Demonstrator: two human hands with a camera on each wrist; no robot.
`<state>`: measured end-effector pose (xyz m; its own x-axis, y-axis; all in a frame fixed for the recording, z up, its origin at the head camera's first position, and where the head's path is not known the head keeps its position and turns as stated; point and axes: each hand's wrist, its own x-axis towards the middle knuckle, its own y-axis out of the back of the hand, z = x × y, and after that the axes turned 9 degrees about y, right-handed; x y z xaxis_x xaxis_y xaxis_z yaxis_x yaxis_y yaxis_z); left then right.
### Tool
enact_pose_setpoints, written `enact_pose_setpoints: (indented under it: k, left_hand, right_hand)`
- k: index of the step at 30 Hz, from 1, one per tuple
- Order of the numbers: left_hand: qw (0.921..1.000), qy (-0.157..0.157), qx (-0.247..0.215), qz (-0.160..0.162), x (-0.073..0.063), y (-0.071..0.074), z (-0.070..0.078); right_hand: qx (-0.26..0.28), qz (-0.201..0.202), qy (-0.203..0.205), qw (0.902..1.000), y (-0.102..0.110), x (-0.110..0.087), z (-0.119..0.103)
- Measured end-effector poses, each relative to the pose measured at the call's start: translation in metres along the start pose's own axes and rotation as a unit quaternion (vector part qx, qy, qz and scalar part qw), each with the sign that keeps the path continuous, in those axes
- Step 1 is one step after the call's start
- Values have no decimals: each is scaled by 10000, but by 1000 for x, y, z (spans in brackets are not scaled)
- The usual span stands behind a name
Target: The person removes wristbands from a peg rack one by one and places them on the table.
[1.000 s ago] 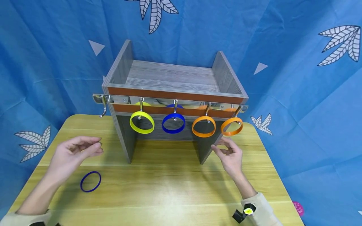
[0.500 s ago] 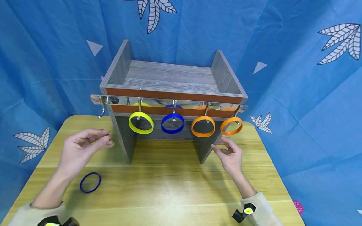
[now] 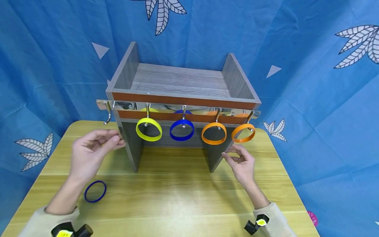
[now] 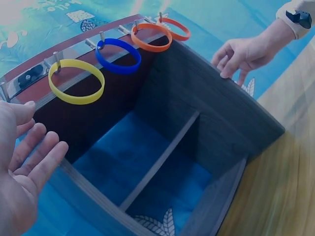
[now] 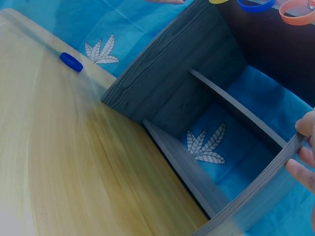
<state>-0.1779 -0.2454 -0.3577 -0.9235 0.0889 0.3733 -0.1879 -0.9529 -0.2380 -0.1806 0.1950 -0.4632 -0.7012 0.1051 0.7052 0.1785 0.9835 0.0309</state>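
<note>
A grey wooden shelf (image 3: pixel 180 73) stands on the table, with a metal hook rail (image 3: pixel 168 107) across its front. From the hooks hang a yellow ring (image 3: pixel 140 134), a blue ring (image 3: pixel 182 138), an orange ring (image 3: pixel 214 142) and, at the far right, another orange ring (image 3: pixel 242 140). My left hand (image 3: pixel 90 151) has its fingertips right at the left side panel, with fingers loosely extended and holding nothing. My right hand (image 3: pixel 243 164) grips the front edge of the right side panel (image 5: pixel 256 189) between thumb and fingers.
A second blue ring (image 3: pixel 95 201) lies on the wooden table (image 3: pixel 177 204), below the left hand. The leftmost hook (image 3: pixel 108 113) bears no ring. A blue patterned cloth (image 3: pixel 311 98) hangs behind and beside the table.
My left hand has moved right and slightly up, up to the shelf's left panel. My right hand stays at the right panel; the rings hang as before.
</note>
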Motion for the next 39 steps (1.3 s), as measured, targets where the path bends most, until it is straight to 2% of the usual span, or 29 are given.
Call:
enact_pose_setpoints:
  k: [13,24,32,39]
  left_hand:
    - [9995,-206,108,204,5,-19,-4]
    - [9993,-304,-152,157,7,-27,-4]
    - [9993,-193,254,198,6,-35,-3]
    - [9990,-161,363,196,7,-39,-3]
  right_hand:
    - [-30,-14,-8,10000,0,0,-2]
    - [-16,2,7,10000,-1,2,-2]
    - [-5,22,-3,10000,-1,1,-1]
    - [82,21,-15,10000,-2,0,-2]
